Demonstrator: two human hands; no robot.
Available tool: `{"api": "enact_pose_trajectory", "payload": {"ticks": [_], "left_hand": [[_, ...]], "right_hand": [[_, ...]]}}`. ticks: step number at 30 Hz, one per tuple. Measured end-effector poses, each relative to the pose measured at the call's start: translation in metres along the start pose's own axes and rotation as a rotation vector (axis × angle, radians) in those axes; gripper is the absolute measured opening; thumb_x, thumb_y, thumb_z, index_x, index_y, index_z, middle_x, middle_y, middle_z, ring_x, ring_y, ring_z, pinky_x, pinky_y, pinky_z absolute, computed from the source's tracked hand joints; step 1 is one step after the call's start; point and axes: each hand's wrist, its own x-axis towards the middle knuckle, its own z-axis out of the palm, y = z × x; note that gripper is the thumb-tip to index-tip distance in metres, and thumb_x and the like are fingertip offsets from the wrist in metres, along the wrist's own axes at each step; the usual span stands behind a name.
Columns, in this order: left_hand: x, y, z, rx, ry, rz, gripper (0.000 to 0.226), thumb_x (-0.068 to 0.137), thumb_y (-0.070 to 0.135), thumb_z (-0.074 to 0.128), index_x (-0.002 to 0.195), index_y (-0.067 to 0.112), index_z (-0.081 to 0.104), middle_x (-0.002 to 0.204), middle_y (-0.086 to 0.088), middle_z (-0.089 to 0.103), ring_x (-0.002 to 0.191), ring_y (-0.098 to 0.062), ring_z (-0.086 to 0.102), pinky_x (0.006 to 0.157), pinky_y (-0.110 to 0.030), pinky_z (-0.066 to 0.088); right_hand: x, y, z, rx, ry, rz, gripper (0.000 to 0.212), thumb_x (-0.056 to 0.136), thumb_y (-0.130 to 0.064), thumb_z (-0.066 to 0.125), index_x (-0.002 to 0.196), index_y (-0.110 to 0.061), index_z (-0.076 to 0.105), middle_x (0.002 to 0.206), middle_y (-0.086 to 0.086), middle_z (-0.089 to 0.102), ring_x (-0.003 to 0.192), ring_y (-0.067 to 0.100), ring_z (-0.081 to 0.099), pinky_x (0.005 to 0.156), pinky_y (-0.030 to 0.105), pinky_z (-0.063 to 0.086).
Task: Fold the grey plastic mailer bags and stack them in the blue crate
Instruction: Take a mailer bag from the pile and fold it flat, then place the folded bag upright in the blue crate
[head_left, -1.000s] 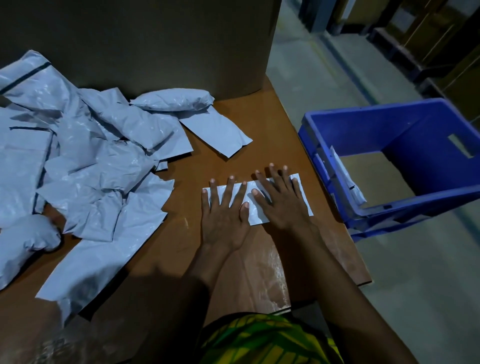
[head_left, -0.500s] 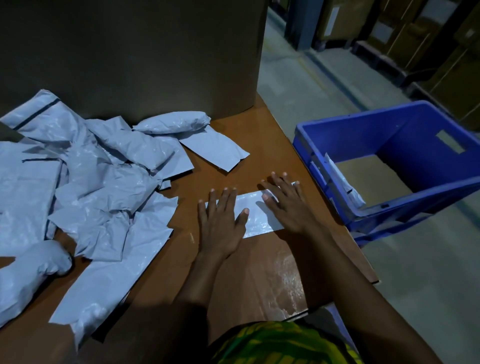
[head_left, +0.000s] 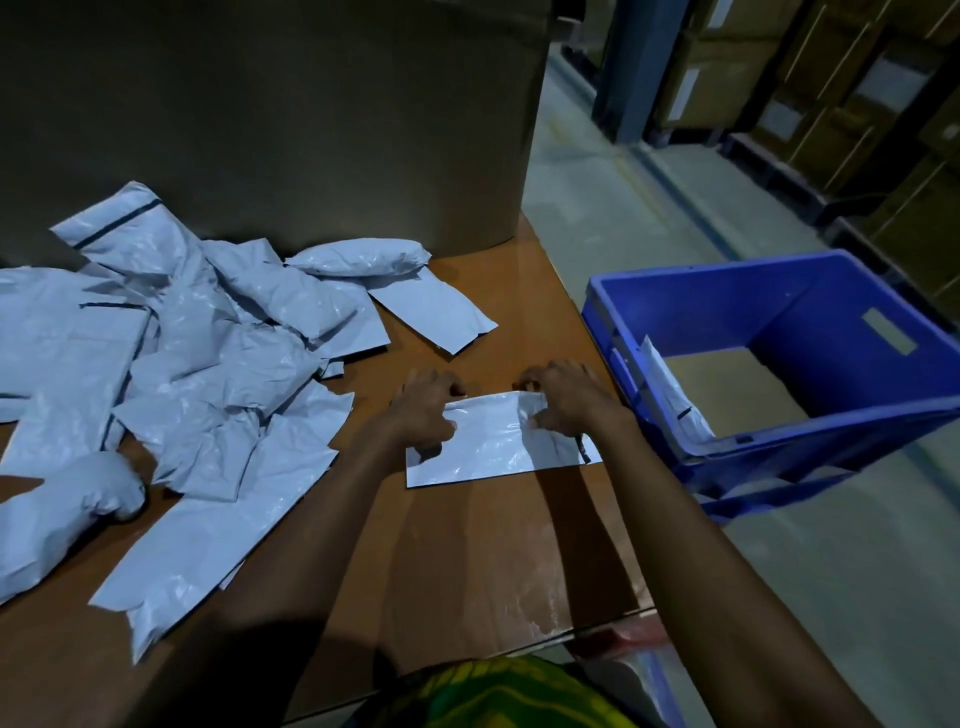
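Many loose mailers make a pile (head_left: 197, 374) at nine to ten o'clock on the desk (head_left: 467, 545), in front of a big cardboard box (head_left: 260, 130).

The left hand (head_left: 423, 410) is at the far left corner of the folded mailer (head_left: 493, 452). Its fingers curl over the far edge and its thumb lies on top, pinching the plastic. The mailer lies flat on the desk at twelve o'clock from the person. Its long axis runs nine to three, with the right end tipped slightly away.

The right hand (head_left: 569, 405) holds the same far edge nearer the right end, fingers curled and clamped on it, and the plastic creases under the thumb.

The crate (head_left: 727, 280) stands off the desk's right edge, at two to three o'clock from the mailer. One stored mailer (head_left: 675, 400) leans on edge against its left wall.

The fold looks done or nearly so. The mailer's long axis points roughly at the crate and the right hand is the nearer one. The carry therefore probably goes rightward, led by that hand, with the mailer tipped onto its edge to sit beside the stored one.
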Motion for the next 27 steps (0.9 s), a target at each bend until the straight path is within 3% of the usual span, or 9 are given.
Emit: {"api": "enact_pose_trajectory", "payload": {"ticks": [3, 5, 8, 12, 17, 20, 23, 27], "left_hand": [[0.002, -0.003, -0.018, -0.130, -0.099, -0.019, 0.032, 0.086, 0.012, 0.080, 0.109, 0.022, 0.060, 0.113, -0.003, 0.060, 0.097, -0.022, 0.067, 0.073, -0.030, 0.059], [0.002, -0.004, -0.030, -0.140, -0.095, -0.012, 0.018, 0.088, 0.015, 0.080, 0.100, 0.020, 0.067, 0.103, -0.003, 0.068, 0.080, -0.017, 0.071, 0.062, -0.022, 0.055], [0.002, 0.006, -0.050, -0.083, 0.027, 0.006, 0.009, 0.089, 0.026, 0.079, 0.096, 0.021, 0.078, 0.095, 0.003, 0.074, 0.080, -0.010, 0.067, 0.063, -0.021, 0.048], [0.012, 0.044, -0.081, -0.030, 0.069, 0.131, 0.012, 0.092, 0.023, 0.076, 0.103, 0.018, 0.081, 0.097, 0.002, 0.076, 0.083, -0.013, 0.066, 0.073, -0.032, 0.054], [0.054, 0.113, -0.112, 0.038, 0.268, 0.313, 0.014, 0.091, 0.019, 0.075, 0.102, 0.021, 0.083, 0.098, -0.001, 0.077, 0.090, -0.021, 0.067, 0.077, -0.033, 0.049], [0.088, 0.161, -0.116, 0.130, 0.411, 0.406, 0.015, 0.090, 0.023, 0.074, 0.101, 0.030, 0.082, 0.100, 0.001, 0.073, 0.104, -0.025, 0.060, 0.092, -0.044, 0.044], [0.126, 0.209, -0.105, 0.170, 0.506, 0.550, 0.024, 0.082, 0.016, 0.074, 0.097, 0.033, 0.082, 0.092, 0.002, 0.073, 0.096, -0.027, 0.061, 0.083, -0.043, 0.044], [0.175, 0.266, -0.072, 0.263, 0.540, 0.683, 0.025, 0.072, 0.013, 0.075, 0.089, 0.030, 0.081, 0.083, 0.006, 0.074, 0.091, -0.025, 0.059, 0.078, -0.038, 0.028]], "right_hand": [[0.000, -0.001, -0.012, -0.005, 0.015, 0.003, 0.034, 0.085, -0.030, 0.080, 0.118, -0.026, 0.072, 0.121, -0.002, 0.069, 0.113, 0.021, 0.060, 0.112, 0.045, 0.035], [-0.005, 0.004, -0.018, 0.032, 0.065, 0.018, 0.014, 0.089, -0.025, 0.075, 0.103, -0.027, 0.077, 0.108, -0.006, 0.072, 0.104, 0.018, 0.062, 0.109, 0.044, 0.038], [-0.026, 0.013, -0.033, 0.026, 0.190, 0.032, 0.021, 0.091, -0.012, 0.067, 0.100, -0.028, 0.078, 0.100, -0.006, 0.071, 0.100, 0.020, 0.064, 0.101, 0.042, 0.041], [-0.068, 0.022, -0.068, 0.012, 0.462, 0.042, 0.020, 0.091, -0.017, 0.070, 0.106, -0.028, 0.077, 0.102, -0.003, 0.068, 0.096, 0.019, 0.062, 0.090, 0.039, 0.036], [-0.099, 0.060, -0.104, 0.060, 0.738, 0.115, 0.015, 0.084, -0.020, 0.075, 0.095, -0.031, 0.076, 0.088, -0.005, 0.068, 0.084, 0.022, 0.066, 0.084, 0.043, 0.048], [-0.107, 0.096, -0.118, 0.074, 0.814, 0.206, 0.014, 0.085, -0.021, 0.075, 0.095, -0.030, 0.077, 0.087, -0.004, 0.069, 0.086, 0.023, 0.066, 0.086, 0.041, 0.043], [-0.114, 0.135, -0.123, 0.063, 0.863, 0.307, 0.012, 0.084, -0.021, 0.076, 0.093, -0.029, 0.076, 0.087, -0.002, 0.071, 0.088, 0.028, 0.067, 0.088, 0.043, 0.042], [-0.122, 0.190, -0.116, 0.002, 0.867, 0.462, 0.011, 0.079, -0.020, 0.078, 0.089, -0.025, 0.077, 0.083, 0.002, 0.073, 0.083, 0.033, 0.068, 0.082, 0.043, 0.044]]}}
